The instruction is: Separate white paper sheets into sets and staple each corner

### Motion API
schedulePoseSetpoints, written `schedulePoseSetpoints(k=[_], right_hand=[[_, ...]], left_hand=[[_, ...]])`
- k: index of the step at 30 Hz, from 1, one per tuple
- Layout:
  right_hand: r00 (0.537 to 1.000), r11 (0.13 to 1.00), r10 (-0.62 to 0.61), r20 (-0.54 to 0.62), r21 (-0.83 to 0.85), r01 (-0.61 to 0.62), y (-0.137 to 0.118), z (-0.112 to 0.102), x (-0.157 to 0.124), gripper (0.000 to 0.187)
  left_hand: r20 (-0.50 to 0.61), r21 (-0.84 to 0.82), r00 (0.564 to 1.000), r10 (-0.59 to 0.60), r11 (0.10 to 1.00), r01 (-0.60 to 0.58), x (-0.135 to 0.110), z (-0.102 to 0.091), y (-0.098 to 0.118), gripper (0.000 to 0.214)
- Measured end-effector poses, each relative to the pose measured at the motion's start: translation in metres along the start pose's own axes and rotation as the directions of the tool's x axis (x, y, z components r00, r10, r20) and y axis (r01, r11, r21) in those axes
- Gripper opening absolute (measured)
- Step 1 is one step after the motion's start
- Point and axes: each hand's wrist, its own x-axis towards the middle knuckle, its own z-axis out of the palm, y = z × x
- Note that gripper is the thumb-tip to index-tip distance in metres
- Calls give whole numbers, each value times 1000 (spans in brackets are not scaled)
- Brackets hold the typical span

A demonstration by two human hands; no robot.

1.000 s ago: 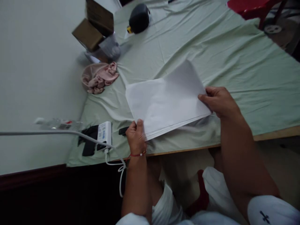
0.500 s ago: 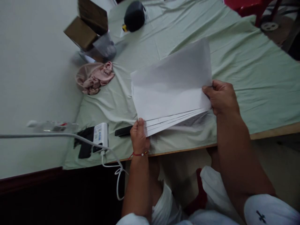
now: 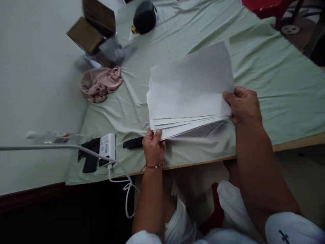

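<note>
Several white sheets of paper are held fanned out above the cloth-covered table, their near edges spread in steps. My left hand pinches the near left corner, thumb on top. At the right edge, my right hand grips the sheets between thumb and fingers. The undersides of the sheets and some fingers beneath them are hidden. Just left of my left hand lies a black object, partly covered by the hand; its kind I cannot make out.
A white power strip with a white cable lies at the table's left. Farther back are a pink cloth, an open cardboard box and a black case. A red stool stands beyond the table.
The sheets have shifted right and their left edges have spread unevenly. My left hand has changed its hold at the corner; my right hand has moved slightly right, still gripping.
</note>
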Motion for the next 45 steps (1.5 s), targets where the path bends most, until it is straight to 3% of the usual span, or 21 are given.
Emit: schedulePoseSetpoints(k=[3, 12, 18, 23, 27, 35, 45], right_hand=[[997, 1000, -4, -74, 31, 6, -3, 3, -2, 15], [999, 995, 40, -12, 96, -39, -11, 10, -7, 24], [998, 995, 47, 51, 90, -52, -10, 6, -6, 21], [995, 997, 52, 80, 59, -57, -11, 6, -8, 22], [995, 999, 25, 96, 28, -28, -9, 9, -8, 26], [996, 1000, 5, 89, -23, -3, -8, 9, -7, 26], [995, 998, 1, 96, -63, 5, -4, 10, -6, 18]], left_hand=[[-72, 43, 997, -10, 999, 13, 0, 0, 0, 45], [-159, -36, 987, 3, 999, -9, 5, -6, -5, 38], [-199, -193, 969, -147, 975, 108, 5, -4, -2, 29], [-125, -253, 963, -237, 947, 200, 6, -4, -1, 32], [-239, -194, 949, -204, 968, 159, 10, -5, -5, 12], [-279, -87, 950, -142, 989, 122, 12, -3, -8, 17], [-293, -104, 937, -191, 980, 167, 9, 0, -2, 18]])
